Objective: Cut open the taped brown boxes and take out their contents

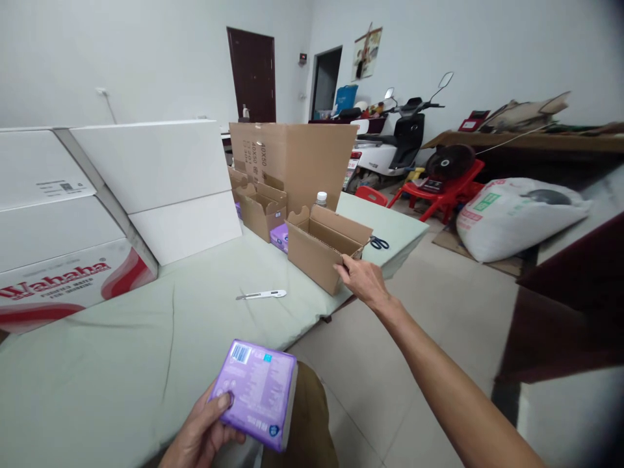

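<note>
Through the head camera I am seeing my left hand (202, 426) grasping a purple packet (256, 393), the thumb pressing on its printed face and the fingers curling underneath. The packet is tilting toward me, above a leg in brown cloth, with a barcode showing near its upper left corner. Ahead and to the right of that grip, my right hand (363, 281) is pinching the near right corner of an open cardboard box (312, 257), which is standing upright at the edge of a table (205, 325) covered in pale green cloth. Just beyond the right hand, dark-handled scissors (379, 243) are lying beside the box.

Between the two grips and a little to the left, a white utility knife (262, 295) is lying on the cloth. Past the right hand's box, a white-capped bottle (321, 198) is peeking up; to its left, another purple packet (279, 237) is sitting between it and a second open box (263, 211). Behind these, a large brown carton (316, 156) is rising. Farther left of both hands, white boxes (156, 175) are standing stacked. Well beyond the right grip, a scooter (390, 143) is standing and a white sack (521, 218) is slumping.
</note>
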Tool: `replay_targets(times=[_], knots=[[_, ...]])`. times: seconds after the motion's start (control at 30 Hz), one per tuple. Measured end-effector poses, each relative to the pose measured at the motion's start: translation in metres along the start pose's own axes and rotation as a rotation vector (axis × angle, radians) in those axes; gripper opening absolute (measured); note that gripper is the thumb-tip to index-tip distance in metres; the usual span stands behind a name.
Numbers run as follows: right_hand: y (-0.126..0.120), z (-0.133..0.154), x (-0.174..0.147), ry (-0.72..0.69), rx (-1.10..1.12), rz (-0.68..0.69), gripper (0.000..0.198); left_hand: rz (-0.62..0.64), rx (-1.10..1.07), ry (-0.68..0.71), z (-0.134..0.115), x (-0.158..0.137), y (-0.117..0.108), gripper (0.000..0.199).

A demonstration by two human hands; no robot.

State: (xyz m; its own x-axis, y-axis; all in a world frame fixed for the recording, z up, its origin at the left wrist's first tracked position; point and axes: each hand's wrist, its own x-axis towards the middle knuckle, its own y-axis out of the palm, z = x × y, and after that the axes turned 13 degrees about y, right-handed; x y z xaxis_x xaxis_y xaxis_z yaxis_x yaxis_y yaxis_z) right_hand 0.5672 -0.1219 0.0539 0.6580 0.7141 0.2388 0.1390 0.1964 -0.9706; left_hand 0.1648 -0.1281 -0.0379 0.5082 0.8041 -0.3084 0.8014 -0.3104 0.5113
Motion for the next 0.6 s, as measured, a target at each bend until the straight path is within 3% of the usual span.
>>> replay_targets(times=[0.27,0.4,0.53,0.6], knots=[[0.003,0.012,0.002,-0.020,0.020,0.000,0.034,0.081,0.019,-0.008,0.006,0.007,0.017,0.053],[0.001,0.010,-0.001,-0.019,0.083,-0.001,0.051,0.132,0.021,-0.021,0.011,0.011,0.019,0.056],[0.007,-0.008,-0.037,0.034,0.443,-0.093,0.066,0.152,0.044,-0.013,0.012,0.016,0.021,0.054],[0.017,-0.019,-0.072,0.095,0.748,-0.029,0.063,0.158,0.075,-0.004,0.011,0.018,0.024,0.058]])
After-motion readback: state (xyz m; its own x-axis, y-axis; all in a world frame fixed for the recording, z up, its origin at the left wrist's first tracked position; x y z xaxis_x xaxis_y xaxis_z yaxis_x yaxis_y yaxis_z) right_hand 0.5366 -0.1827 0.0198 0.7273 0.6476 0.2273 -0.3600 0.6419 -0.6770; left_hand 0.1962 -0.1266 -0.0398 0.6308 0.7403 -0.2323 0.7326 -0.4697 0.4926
